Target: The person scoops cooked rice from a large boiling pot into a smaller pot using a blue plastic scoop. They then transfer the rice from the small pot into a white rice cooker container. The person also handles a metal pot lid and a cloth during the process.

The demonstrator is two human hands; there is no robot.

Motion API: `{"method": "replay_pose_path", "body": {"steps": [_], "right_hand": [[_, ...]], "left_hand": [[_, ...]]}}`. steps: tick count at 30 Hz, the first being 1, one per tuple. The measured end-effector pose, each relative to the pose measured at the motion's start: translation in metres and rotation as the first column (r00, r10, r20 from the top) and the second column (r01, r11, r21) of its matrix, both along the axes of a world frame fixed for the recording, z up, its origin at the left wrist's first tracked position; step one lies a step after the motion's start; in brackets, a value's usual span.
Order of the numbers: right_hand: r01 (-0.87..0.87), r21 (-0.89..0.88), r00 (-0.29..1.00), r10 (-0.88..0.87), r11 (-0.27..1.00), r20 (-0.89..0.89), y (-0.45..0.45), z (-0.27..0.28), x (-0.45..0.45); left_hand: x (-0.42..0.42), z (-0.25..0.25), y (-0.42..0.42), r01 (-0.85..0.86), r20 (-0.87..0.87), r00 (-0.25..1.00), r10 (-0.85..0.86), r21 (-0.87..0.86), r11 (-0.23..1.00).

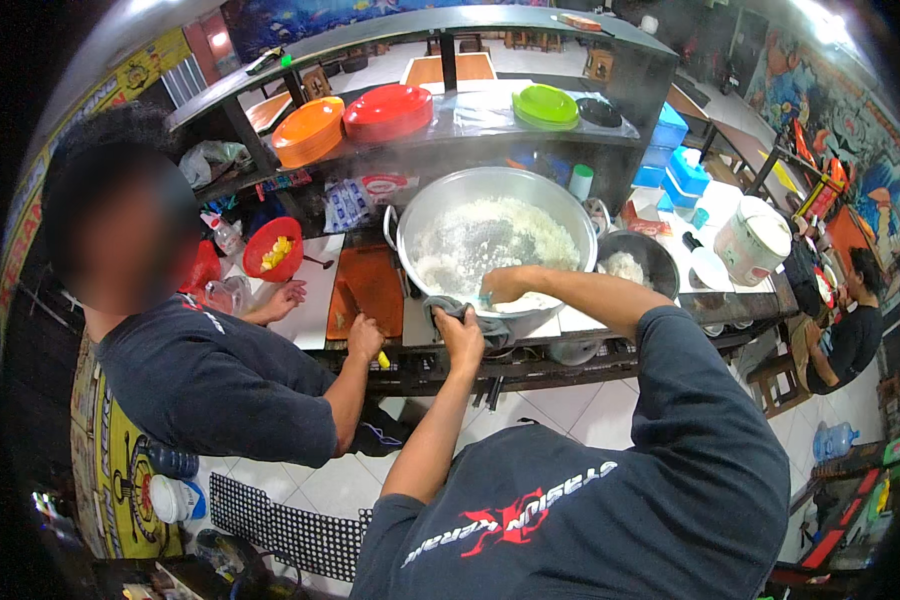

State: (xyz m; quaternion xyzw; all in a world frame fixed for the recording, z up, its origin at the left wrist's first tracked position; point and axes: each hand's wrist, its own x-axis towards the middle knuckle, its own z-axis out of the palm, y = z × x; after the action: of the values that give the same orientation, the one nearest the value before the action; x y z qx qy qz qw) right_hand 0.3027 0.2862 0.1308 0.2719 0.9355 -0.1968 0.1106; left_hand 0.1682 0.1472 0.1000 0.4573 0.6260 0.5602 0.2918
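A wide metal pot stands on the counter before me, with white rice spread over its bottom and up one side. My left hand grips a dark grey cloth against the near rim. Inside the pot, low over the rice, my right hand is closed around a small turquoise object. Most of that object is hidden by my fingers and the rice, so its kind is unclear. Just right of the large pot sits a smaller dark pot holding a clump of rice.
At my left a co-worker holds a yellow-handled knife over an orange cutting board. Near them is a red bowl with yellow pieces. Stacked orange, red and green plates line the shelf. A white bucket stands right.
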Motion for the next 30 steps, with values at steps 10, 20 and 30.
{"method": "replay_pose_path", "body": {"steps": [10, 20, 30], "right_hand": [[0.298, -0.34, 0.949, -0.315, 0.892, 0.004, -0.016, 0.042, 0.026], [0.567, -0.576, 0.763, -0.639, 0.589, 0.096, 0.009, 0.051, 0.064], [0.567, -0.75, 0.509, -0.861, 0.34, -0.006, 0.019, 0.084, 0.115]], "left_hand": [[0.002, 0.003, -0.004, -0.025, 0.033, 0.999, 0.025, -0.001, 1.0], [0.017, -0.021, -0.127, -0.054, 0.449, 0.893, 0.006, 0.094, 0.994], [0.009, -0.058, -0.246, -0.003, 0.66, 0.743, 0.109, -0.16, 0.987]]}}
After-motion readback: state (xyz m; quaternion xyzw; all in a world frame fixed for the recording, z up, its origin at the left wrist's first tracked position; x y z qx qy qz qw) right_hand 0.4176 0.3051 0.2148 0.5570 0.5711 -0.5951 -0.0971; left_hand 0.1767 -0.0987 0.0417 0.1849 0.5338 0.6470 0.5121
